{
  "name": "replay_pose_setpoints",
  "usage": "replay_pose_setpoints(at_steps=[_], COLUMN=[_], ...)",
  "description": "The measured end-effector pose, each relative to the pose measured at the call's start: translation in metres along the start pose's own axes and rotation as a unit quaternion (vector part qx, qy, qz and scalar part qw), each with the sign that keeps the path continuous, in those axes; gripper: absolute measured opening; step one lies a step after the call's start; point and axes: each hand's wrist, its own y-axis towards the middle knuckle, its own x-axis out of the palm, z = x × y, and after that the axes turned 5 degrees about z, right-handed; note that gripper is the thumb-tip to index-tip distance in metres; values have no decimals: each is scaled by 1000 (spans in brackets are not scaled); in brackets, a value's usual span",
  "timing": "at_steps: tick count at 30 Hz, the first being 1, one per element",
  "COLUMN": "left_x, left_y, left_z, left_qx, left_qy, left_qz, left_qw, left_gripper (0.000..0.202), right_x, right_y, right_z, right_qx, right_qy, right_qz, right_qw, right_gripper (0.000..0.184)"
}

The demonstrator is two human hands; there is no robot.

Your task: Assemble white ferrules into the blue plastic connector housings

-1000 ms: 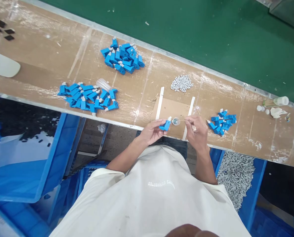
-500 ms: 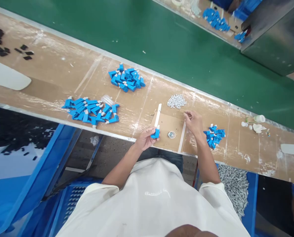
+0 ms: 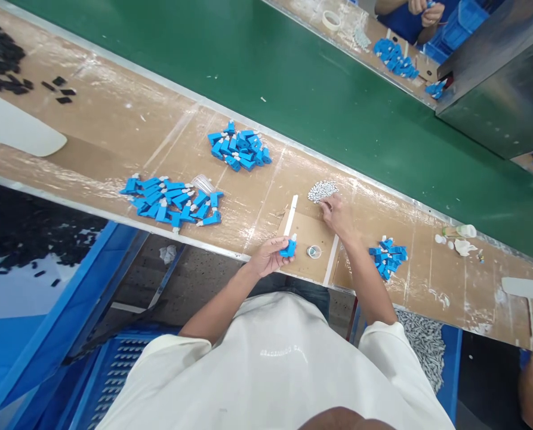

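Note:
My left hand [image 3: 268,257] grips a small blue plastic part with a white tip [image 3: 287,248] near the table's front edge. The fingers of my right hand [image 3: 336,216] are pinched together at the lower edge of a heap of small grey pieces [image 3: 322,190]; whatever is between the fingertips is too small to make out. Between the hands, a small round clear cup [image 3: 313,251] with something dark inside stands on a cardboard sheet [image 3: 308,230]. A white strip [image 3: 290,215] lies just beyond the held blue part.
Blue parts lie in piles to the left [image 3: 170,200], farther back [image 3: 242,146] and to the right [image 3: 388,258]. A green belt [image 3: 248,77] runs behind the table. Black pieces [image 3: 0,57] sit far left. Across the belt, a co-worker's hands [image 3: 427,12] show.
My right hand has moved left to the edge of the grey heap. My left hand still holds the blue part, now turned slightly. The whole view has shifted a little.

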Motion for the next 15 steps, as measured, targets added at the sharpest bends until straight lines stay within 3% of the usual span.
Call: replay_pose_setpoints(at_steps=[15], left_x=[2], left_y=[-1], left_z=[2], left_qx=[-5], left_qy=[5], left_qz=[-11], left_qw=[1000], left_gripper=[34], right_x=[2], right_y=[11], right_z=[-23], right_qx=[94], right_qy=[-120], right_qz=[-41], right_qw=[987], right_gripper=[21])
